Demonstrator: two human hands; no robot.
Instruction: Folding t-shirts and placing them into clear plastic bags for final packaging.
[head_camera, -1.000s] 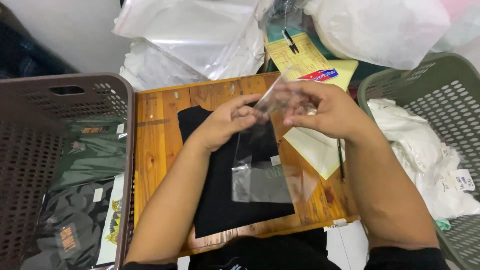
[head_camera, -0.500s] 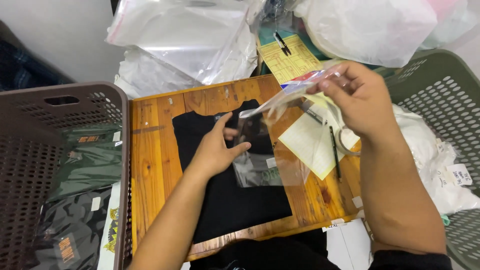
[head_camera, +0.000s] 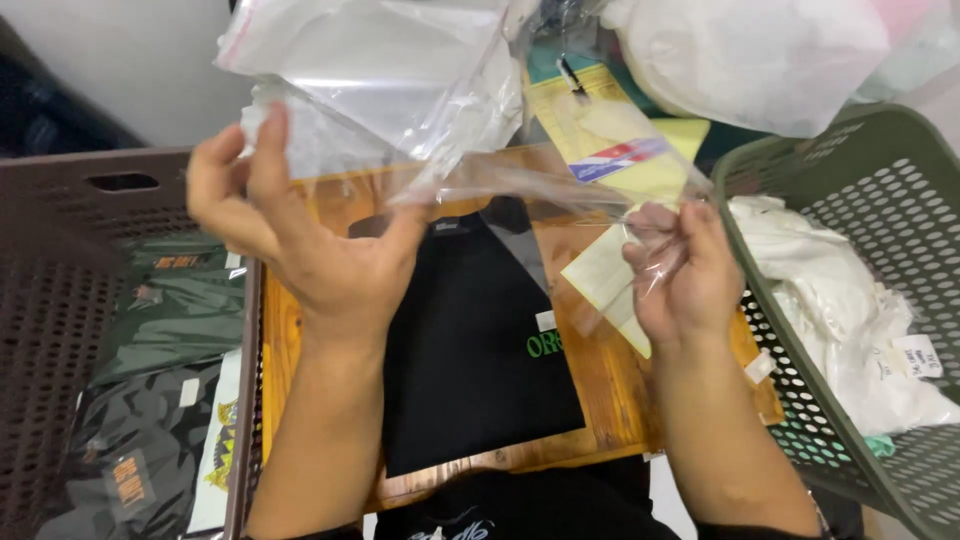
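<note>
Clear plastic stretches between a person's two hands above a small wooden board. At one end the left hand is raised with fingers spread, its thumb tip meeting the film; at the other, the right hand pinches the edge between thumb and fingertips. Held so, the transparent bag hangs slack and level. Directly beneath the hands lies a folded black garment, flat on the board with a small green print showing. Just beyond the right hand sits a yellow paper pad under more loose plastic. Outside the left hand, a brown basket holds dark bagged garments; outside the right, a green basket holds white bagged items.
</note>
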